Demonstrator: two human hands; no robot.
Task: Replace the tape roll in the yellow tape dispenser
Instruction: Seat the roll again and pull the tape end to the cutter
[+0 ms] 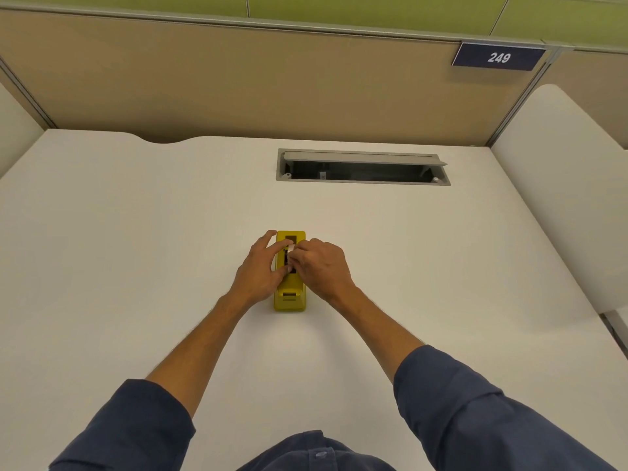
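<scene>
The yellow tape dispenser (pixel 290 299) stands lengthwise in the middle of the white desk (pixel 136 249), its cutter end toward me. My left hand (pixel 263 270) rests against the dispenser's left side, with its fingers reaching over the top slot. From the right, my right hand (pixel 321 266) pinches at the same spot. Between the fingertips of both hands sits the tape roll (pixel 290 254), a small pale and dark piece in the dispenser's slot. Most of the roll is hidden by fingers.
An open grey cable tray (pixel 362 164) is set into the desk behind the dispenser. Tan partition panels close off the back, with a dark sign reading 249 (pixel 498 57) at upper right. A white side panel (pixel 560 185) stands on the right.
</scene>
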